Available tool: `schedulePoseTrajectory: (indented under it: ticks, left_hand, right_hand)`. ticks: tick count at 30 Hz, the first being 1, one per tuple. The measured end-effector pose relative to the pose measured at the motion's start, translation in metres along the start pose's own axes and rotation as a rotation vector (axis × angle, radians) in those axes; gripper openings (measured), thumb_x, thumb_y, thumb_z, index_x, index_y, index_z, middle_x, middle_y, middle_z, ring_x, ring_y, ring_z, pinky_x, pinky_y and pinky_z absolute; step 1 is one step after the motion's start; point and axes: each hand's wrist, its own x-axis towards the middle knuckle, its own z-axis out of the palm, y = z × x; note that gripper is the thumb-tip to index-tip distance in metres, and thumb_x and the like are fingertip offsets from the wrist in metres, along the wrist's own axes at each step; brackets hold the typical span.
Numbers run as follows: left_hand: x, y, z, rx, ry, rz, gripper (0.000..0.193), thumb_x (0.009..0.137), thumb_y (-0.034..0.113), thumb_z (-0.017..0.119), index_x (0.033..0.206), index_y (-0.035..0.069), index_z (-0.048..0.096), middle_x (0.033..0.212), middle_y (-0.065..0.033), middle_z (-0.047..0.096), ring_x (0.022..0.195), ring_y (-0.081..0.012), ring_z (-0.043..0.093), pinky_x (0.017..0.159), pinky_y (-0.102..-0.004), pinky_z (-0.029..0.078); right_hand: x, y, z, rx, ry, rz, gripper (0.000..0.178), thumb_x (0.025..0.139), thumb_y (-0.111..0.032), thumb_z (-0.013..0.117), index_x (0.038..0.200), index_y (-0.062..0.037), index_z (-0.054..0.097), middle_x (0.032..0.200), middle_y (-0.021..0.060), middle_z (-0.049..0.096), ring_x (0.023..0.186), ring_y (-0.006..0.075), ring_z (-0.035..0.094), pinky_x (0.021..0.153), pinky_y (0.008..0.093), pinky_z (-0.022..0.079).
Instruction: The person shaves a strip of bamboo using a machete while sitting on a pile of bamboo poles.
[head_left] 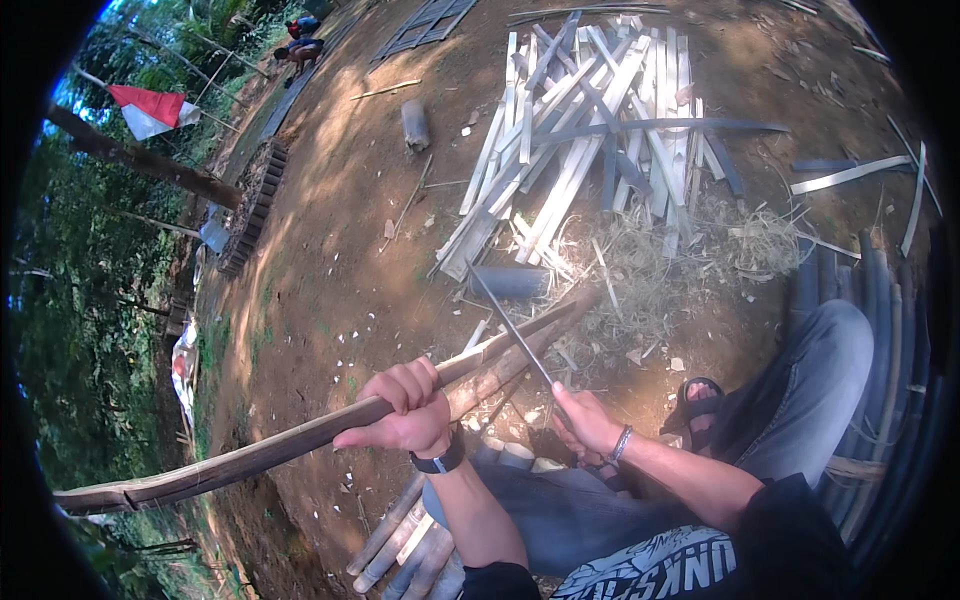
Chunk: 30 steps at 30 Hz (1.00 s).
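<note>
- The left hand [405, 408] is closed around a long split bamboo length [250, 452], fingers wrapped over its top; the grip probably steadies it against the blade.
- That bamboo slants through the fist, one end running far out to the hand's left, the other reaching forward and right; holding it partway along likely helps balance the long tail.
- The right hand [585, 422] is gripping the low end of a long knife [512, 332], its handle mostly hidden by the fingers. The blade points forward and left, crossing the bamboo ahead of both hands, perhaps to keep the edge away from the fingers; whether it touches cannot be told.
- Just ahead of the left hand, a thicker pale pole [500, 383] lies under the bamboo, seemingly as a rest.
- Beyond both hands, pale split strips [600, 130] lie in a loose heap, apparently dropped within easy throw.
- Curly shavings [700, 240] spread forward and right of the right hand, presumably where scrapings fall.
</note>
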Motion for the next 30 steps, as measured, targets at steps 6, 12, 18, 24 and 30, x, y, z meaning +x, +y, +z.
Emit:
schedulePoseTrajectory:
  ticks: [6, 12, 18, 24, 30]
  left_hand:
    - [0.001, -0.001, 0.003, -0.001, -0.052, -0.010, 0.076, 0.076, 0.086, 0.026, 0.053, 0.014, 0.023, 0.045, 0.0042, 0.021, 0.040, -0.0103, 0.015, 0.045, -0.0284, 0.014]
    - [0.004, -0.002, 0.008, 0.033, -0.021, -0.002, 0.075, 0.078, 0.085, 0.025, 0.053, 0.015, 0.022, 0.045, 0.0042, 0.019, 0.041, -0.0103, 0.013, 0.045, -0.0287, 0.013]
    - [0.003, -0.001, 0.002, -0.010, 0.028, -0.021, 0.077, 0.076, 0.087, 0.025, 0.053, 0.013, 0.023, 0.044, 0.0038, 0.021, 0.040, -0.0109, 0.015, 0.045, -0.0284, 0.014]
    - [0.011, -0.003, 0.000, -0.002, 0.035, 0.000, 0.076, 0.076, 0.086, 0.025, 0.052, 0.014, 0.022, 0.043, 0.0037, 0.021, 0.040, -0.0105, 0.015, 0.044, -0.0284, 0.013]
    - [0.012, -0.003, 0.004, 0.010, 0.063, -0.013, 0.076, 0.077, 0.086, 0.024, 0.052, 0.014, 0.022, 0.043, 0.0041, 0.020, 0.040, -0.0100, 0.013, 0.043, -0.0279, 0.011]
  right_hand:
    - [0.020, 0.003, -0.024, 0.042, 0.060, 0.095, 0.064, 0.096, -0.057, 0.036, 0.055, -0.0068, 0.040, 0.046, 0.0009, 0.041, 0.036, 0.0114, 0.040, 0.034, 0.0274, 0.033]
    - [0.028, 0.022, -0.020, -0.092, 0.087, -0.009, 0.064, 0.094, -0.059, 0.036, 0.055, -0.0096, 0.041, 0.046, 0.0007, 0.042, 0.037, 0.0114, 0.042, 0.036, 0.0290, 0.035]
    - [0.026, 0.009, -0.010, -0.002, -0.002, -0.002, 0.065, 0.095, -0.060, 0.031, 0.055, -0.0098, 0.040, 0.045, -0.0010, 0.038, 0.036, 0.0110, 0.037, 0.035, 0.0272, 0.032]
    - [0.055, 0.020, -0.044, 0.070, 0.162, 0.168, 0.066, 0.092, -0.064, 0.034, 0.056, -0.0098, 0.039, 0.045, -0.0008, 0.038, 0.035, 0.0109, 0.038, 0.034, 0.0285, 0.034]
    - [0.051, 0.031, -0.044, -0.121, 0.174, 0.070, 0.066, 0.091, -0.065, 0.035, 0.055, -0.0101, 0.039, 0.046, -0.0011, 0.038, 0.037, 0.0109, 0.041, 0.036, 0.0282, 0.033]
